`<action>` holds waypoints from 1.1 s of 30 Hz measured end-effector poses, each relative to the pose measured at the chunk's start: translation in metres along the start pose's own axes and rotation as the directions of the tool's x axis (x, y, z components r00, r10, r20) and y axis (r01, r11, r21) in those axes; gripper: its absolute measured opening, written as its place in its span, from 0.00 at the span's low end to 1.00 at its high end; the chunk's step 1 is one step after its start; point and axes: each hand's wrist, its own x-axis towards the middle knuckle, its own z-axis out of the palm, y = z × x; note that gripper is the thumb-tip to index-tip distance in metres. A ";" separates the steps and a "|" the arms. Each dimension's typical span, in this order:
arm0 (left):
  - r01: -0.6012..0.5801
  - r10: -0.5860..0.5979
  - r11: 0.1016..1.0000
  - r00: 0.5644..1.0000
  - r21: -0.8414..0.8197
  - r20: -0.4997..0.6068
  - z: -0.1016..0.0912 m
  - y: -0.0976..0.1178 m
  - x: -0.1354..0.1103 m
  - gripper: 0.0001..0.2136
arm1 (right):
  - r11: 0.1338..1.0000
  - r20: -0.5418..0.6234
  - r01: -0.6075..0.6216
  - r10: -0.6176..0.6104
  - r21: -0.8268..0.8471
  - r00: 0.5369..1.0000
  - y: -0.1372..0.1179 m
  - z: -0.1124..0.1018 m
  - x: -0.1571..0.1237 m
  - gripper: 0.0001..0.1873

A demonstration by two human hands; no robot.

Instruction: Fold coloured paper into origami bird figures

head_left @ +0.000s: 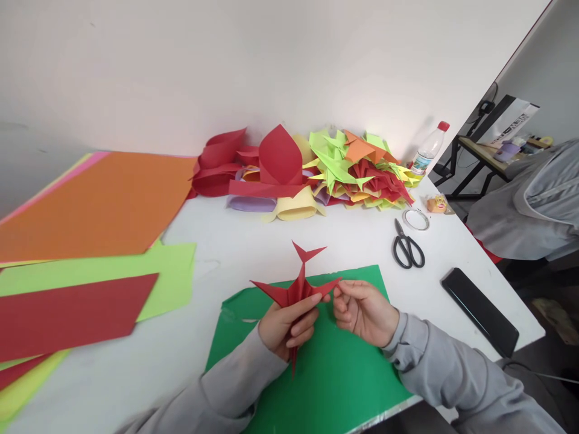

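Left hand (292,325): its fingers are holding a folded red paper figure (296,291) by the middle, the thumb lying across it, the other fingers curling close below.
Red figure: it is standing out above these fingers, spreading pointed wings to both sides, raising a forked tip, and showing a narrow point below the hand.
Right hand (364,310): its fingers are closing narrowly on the right wing's tip.
Underneath: a smooth green sheet (335,374) is lying on the white tabletop (176,355).
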 end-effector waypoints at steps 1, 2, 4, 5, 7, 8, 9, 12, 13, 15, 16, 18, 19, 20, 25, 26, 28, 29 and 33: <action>0.001 -0.001 1.000 1.000 0.004 -0.002 0.000 0.000 0.000 0.13 | 0.997 -0.028 0.036 -0.038 -0.069 0.999 0.000 -0.001 0.001 0.17; 0.003 -0.003 1.000 1.000 0.009 -0.002 0.000 0.000 0.000 0.13 | 0.985 -0.060 0.083 -0.093 -0.150 0.994 0.000 -0.002 0.001 0.20; 0.002 -0.002 1.000 1.000 0.019 -0.004 0.000 0.000 -0.001 0.13 | 0.919 -0.107 0.197 -0.246 -0.340 0.963 0.000 -0.003 0.002 0.25; -0.003 0.003 1.000 1.000 0.025 -0.009 0.000 0.000 -0.001 0.14 | 0.863 -0.117 0.250 -0.331 -0.440 0.936 0.000 -0.003 0.001 0.25; -0.016 0.017 0.999 1.000 0.039 -0.025 0.002 -0.002 -0.001 0.16 | 0.729 -0.120 0.303 -0.466 -0.614 0.877 -0.001 -0.002 0.000 0.23; -0.025 0.027 0.999 0.999 0.045 -0.035 0.002 -0.002 -0.001 0.17 | 0.670 -0.117 0.306 -0.508 -0.677 0.853 -0.001 -0.002 -0.001 0.21; -0.034 0.037 0.998 0.998 0.051 -0.045 0.003 -0.003 -0.001 0.17 | 0.629 -0.116 0.300 -0.533 -0.717 0.838 -0.002 -0.002 -0.001 0.20; -0.056 0.059 0.996 0.997 0.075 -0.048 0.005 -0.005 -0.002 0.16 | 0.616 -0.117 0.276 -0.520 -0.738 0.846 -0.003 -0.001 -0.002 0.18; -0.059 0.063 0.995 0.997 0.083 -0.043 0.005 -0.005 -0.002 0.16 | 0.636 -0.118 0.271 -0.501 -0.723 0.858 -0.003 -0.001 -0.002 0.18; -0.061 0.064 0.994 0.997 0.090 -0.032 0.005 -0.005 -0.002 0.16 | 0.693 -0.123 0.257 -0.449 -0.674 0.885 -0.005 -0.001 -0.001 0.18; -0.061 0.064 0.994 0.997 0.088 -0.030 0.005 -0.004 -0.002 0.16 | 0.724 -0.126 0.248 -0.420 -0.644 0.899 -0.006 -0.001 -0.001 0.19; -0.063 0.065 0.995 0.997 0.082 -0.028 0.004 -0.003 -0.002 0.17 | 0.783 -0.137 0.219 -0.360 -0.583 0.923 -0.007 -0.002 0.000 0.19; -0.065 0.067 0.995 0.997 0.080 -0.028 0.004 -0.002 -0.002 0.19 | 0.806 -0.144 0.201 -0.332 -0.556 0.932 -0.008 -0.002 0.001 0.20; -0.067 0.069 0.995 0.997 0.078 -0.029 0.004 -0.002 -0.002 0.19 | 0.825 -0.152 0.184 -0.308 -0.535 0.939 -0.008 -0.002 0.002 0.20; -0.065 0.068 0.996 0.996 0.054 -0.060 0.005 0.002 -0.002 0.20 | 0.851 -0.175 0.134 -0.254 -0.508 0.951 -0.008 -0.006 0.005 0.21; -0.064 0.067 0.997 0.995 0.048 -0.069 0.005 0.002 -0.002 0.22 | 0.842 -0.175 0.131 -0.257 -0.523 0.950 -0.008 -0.007 0.005 0.21; -0.063 0.066 0.997 0.994 0.040 -0.086 0.004 0.003 -0.001 0.23 | 0.777 -0.166 0.160 -0.322 -0.609 0.932 -0.008 -0.007 0.003 0.22; -0.070 0.073 0.997 0.993 0.033 -0.096 0.003 0.003 -0.001 0.23 | 0.698 -0.146 0.197 -0.399 -0.689 0.905 -0.007 -0.006 0.001 0.22; -0.126 0.126 0.992 0.983 0.005 -0.133 0.004 0.004 -0.001 0.25 | 0.099 0.145 0.305 -0.716 -0.947 0.683 -0.003 -0.004 -0.007 0.13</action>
